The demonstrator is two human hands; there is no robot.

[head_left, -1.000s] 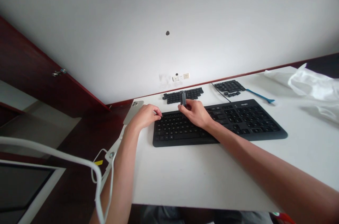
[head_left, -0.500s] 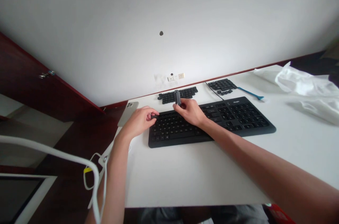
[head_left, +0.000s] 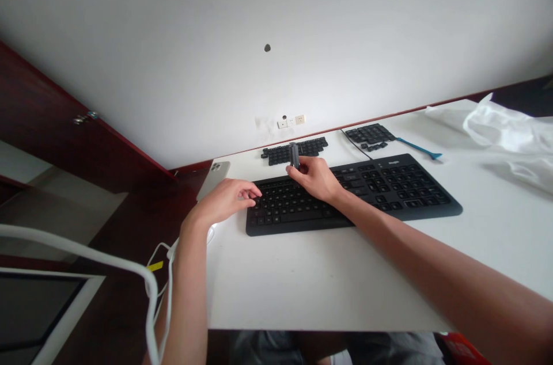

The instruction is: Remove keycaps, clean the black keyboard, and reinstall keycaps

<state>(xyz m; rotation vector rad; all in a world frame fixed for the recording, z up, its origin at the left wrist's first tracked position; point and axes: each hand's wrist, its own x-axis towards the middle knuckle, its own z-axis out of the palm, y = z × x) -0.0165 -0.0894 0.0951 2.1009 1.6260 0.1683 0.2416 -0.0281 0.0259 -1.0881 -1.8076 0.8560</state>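
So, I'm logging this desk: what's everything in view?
desk: 1, white, centre
keyboard: 1, black, on desk
keycaps: many, black, two groups behind keyboard
cord: 1, black, behind keyboard
stick: 1, blue, right of keycaps
phone: 1, pale, desk's left edge
wrap: count unclear, whitish, desk's right
gadget: 1, dark grey, in right hand
wall: 1, white, behind desk
sockets: 3, cream, on wall
holes: 2, dark, in wall
door: 1, dark red, left
panel: 1, black, lower left
cables: count unclear, white, lower left
tag: 1, yellow, by cables
red item: 1, red, bottom right
white item: 1, white, bottom edge
legs: 2, grey, bottom edge
right hand: 1, bare, over keyboard
left hand: 1, bare, keyboard's left end
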